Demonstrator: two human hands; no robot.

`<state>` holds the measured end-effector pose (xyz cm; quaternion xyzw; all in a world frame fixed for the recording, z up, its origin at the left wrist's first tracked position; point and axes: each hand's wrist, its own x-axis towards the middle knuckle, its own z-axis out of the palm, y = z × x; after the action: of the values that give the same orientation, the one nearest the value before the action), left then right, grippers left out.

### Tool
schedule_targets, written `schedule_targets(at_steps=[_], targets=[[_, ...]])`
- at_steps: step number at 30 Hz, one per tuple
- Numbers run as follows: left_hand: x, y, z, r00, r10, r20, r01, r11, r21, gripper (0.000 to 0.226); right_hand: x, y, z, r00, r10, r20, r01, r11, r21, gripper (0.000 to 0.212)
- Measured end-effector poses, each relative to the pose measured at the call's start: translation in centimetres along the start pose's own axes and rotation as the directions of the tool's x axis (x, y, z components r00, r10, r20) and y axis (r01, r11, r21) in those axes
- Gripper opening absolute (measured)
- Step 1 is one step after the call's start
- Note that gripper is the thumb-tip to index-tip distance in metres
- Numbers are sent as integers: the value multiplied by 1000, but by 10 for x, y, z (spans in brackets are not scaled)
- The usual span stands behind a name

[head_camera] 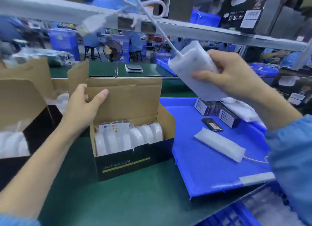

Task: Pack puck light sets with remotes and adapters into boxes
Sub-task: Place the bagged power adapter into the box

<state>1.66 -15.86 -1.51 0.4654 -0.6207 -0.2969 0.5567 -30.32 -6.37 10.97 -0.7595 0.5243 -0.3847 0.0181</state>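
The left hand (84, 107) pinched the lid flap of the open box (133, 151) back, clearing the way, while the right hand (236, 77), fingers curled around a bagged adapter (194, 65), held it above, apparently for loading beside the puck lights (131, 138)

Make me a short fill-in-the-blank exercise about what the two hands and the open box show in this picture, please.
1. The left hand holds the brown cardboard ____ of the open black puck light box.
2. The right hand lifts a wrapped white adapter with a trailing ____.
3. Another wrapped adapter lies on the ____ plastic tray.

Missing words: lid; cable; blue
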Motion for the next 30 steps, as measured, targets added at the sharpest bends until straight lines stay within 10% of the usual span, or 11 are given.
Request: schedule_targets(at_steps=[4, 12, 16, 19, 22, 24, 27, 30], targets=[[-14, -3, -3, 989, -139, -55, 129, 981, -144, 37, 20, -41, 56, 948, -105, 300, 48, 980, 191, 26], [-46, -14, -16, 983, -135, -123, 112, 978, -176, 36, 13, -33, 115, 665, -102, 740, 259, 961, -101, 26], [-60, 1, -23, 968, 175, -179, -134, 967, 219, 19, 13, -30, 122, 601, -50, 798, 284, 946, -154, 19], [-76, 12, -51, 929, 371, -1, -307, 771, 558, 14, 3, -24, 128, 620, -38, 784, 242, 959, -144, 15], [-108, 19, -78, 987, -17, 160, -87, 776, 624, 55, -7, -14, 125, 652, -59, 756, 188, 979, -85, 31], [-131, 27, -81, 898, -301, 321, 74, 823, 563, 76, -11, -10, 122, 672, -115, 731, 179, 984, -10, 41], [-145, 21, -78, 810, -339, 479, -8, 810, 586, 61, -14, -8, 118, 758, -198, 621, 131, 980, 152, 28], [-144, 18, -90, 921, -209, 328, 20, 868, 496, 39, -19, -7, 120, 804, -218, 554, 166, 976, 143, 18]])
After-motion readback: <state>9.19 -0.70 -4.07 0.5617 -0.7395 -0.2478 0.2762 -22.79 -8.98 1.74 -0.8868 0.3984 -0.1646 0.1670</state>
